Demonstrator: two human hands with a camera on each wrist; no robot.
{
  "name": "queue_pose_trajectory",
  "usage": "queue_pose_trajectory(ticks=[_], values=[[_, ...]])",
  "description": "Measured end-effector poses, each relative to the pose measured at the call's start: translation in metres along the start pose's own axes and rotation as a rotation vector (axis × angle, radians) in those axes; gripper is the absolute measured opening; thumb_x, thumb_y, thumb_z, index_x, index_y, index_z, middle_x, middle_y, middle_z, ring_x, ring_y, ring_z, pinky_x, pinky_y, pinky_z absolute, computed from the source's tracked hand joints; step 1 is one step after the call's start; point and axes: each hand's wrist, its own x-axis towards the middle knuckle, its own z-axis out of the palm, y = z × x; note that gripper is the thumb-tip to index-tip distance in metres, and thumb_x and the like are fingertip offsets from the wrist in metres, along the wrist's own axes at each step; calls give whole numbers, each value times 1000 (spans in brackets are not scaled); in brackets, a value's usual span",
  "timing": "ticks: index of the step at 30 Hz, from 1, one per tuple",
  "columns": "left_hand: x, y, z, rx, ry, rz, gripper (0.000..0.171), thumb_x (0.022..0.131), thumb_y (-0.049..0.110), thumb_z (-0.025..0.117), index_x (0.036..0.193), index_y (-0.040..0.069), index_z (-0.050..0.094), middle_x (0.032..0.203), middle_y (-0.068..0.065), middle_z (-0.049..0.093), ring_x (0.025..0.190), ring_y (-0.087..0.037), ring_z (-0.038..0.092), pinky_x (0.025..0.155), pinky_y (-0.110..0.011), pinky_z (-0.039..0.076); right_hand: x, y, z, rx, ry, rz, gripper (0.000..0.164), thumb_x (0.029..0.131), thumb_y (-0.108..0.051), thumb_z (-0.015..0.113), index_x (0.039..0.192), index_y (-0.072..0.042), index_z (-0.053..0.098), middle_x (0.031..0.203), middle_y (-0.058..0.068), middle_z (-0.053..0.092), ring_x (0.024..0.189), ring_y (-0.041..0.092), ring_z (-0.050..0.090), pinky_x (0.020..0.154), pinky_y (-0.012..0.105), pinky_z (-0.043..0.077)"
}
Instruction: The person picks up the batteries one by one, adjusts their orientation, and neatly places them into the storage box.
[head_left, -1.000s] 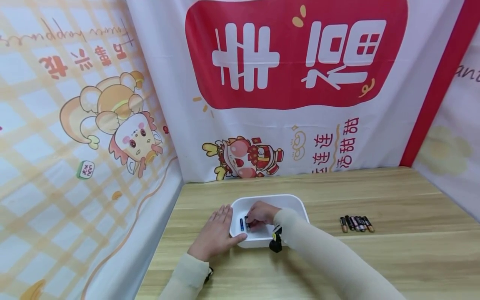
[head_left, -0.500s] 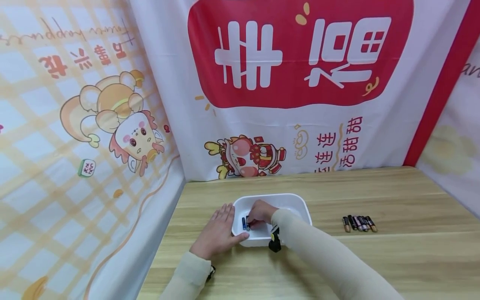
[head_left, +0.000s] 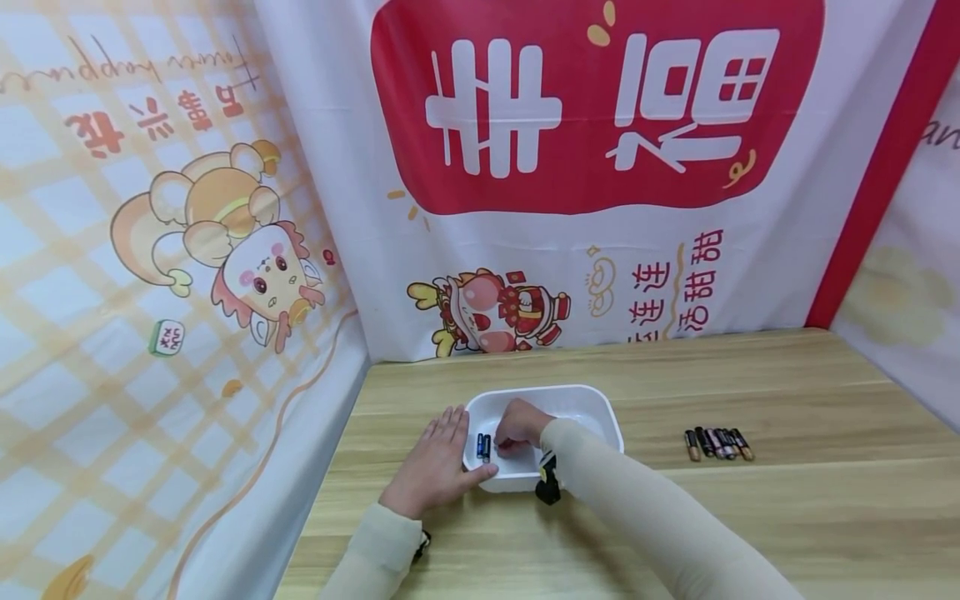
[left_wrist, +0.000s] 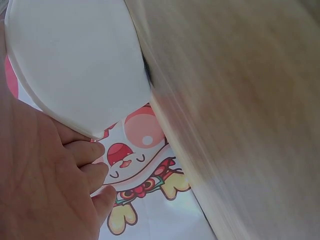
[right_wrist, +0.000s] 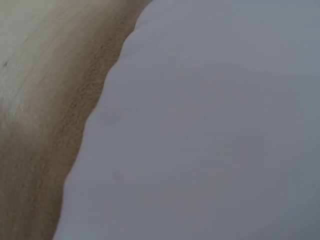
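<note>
A white plastic tub (head_left: pixel 577 400) sits on the wooden table. Along its left rim lies my left hand (head_left: pixel 427 462), fingers extended and thumb across the near left corner; the left wrist view shows this hand (left_wrist: pixel 55 170) against the tub wall (left_wrist: pixel 80 55). Inside, two small batteries stand side by side near the left end, a blue one (head_left: pixel 480 442) and a darker one (head_left: pixel 487 450). My right hand (head_left: pixel 522 423) reaches down into the tub just right of them, fingers bent downward. I cannot tell whether its fingertips hold anything. Only the tub's white side (right_wrist: pixel 200 125) fills most of the right wrist view.
To the right of the tub, several batteries (head_left: pixel 718 443) lie in a row on the table (head_left: pixel 637 367). Printed cloth (head_left: pixel 337 167) hangs behind the table and along its left side. My right forearm (head_left: pixel 660 508) crosses the tub's near right rim.
The dark battery, at my right fingertips earlier, now stands beside the blue one with a small gap to the fingers. My left hand keeps its place on the rim.
</note>
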Motion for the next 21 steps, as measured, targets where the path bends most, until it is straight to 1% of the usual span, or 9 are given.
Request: queue_pose_trajectory(ticks=[9,17,21], values=[[1,0,0,-7,-10,-17,106,86,79,37,155,2,15,160,-14,13,147,-29,9,117,-46,11,-3,1,-1,46,-23,-44,5,81,1,70,83,5,72,74,15,70,65,22,70,62,29,58],[1,0,2,0,0,-6,105,87,78,37,154,1,16,160,-15,14,147,-29,9,117,-46,11,-2,4,-2,73,-42,-59,6,83,-1,70,84,4,72,76,16,71,67,22,70,65,30,58],[0,0,2,2,6,-2,105,87,78,37,154,-1,16,160,-16,14,146,-30,9,117,-46,11,-5,4,-6,69,-66,-91,8,83,-1,69,86,6,72,78,17,70,69,24,70,66,32,59]])
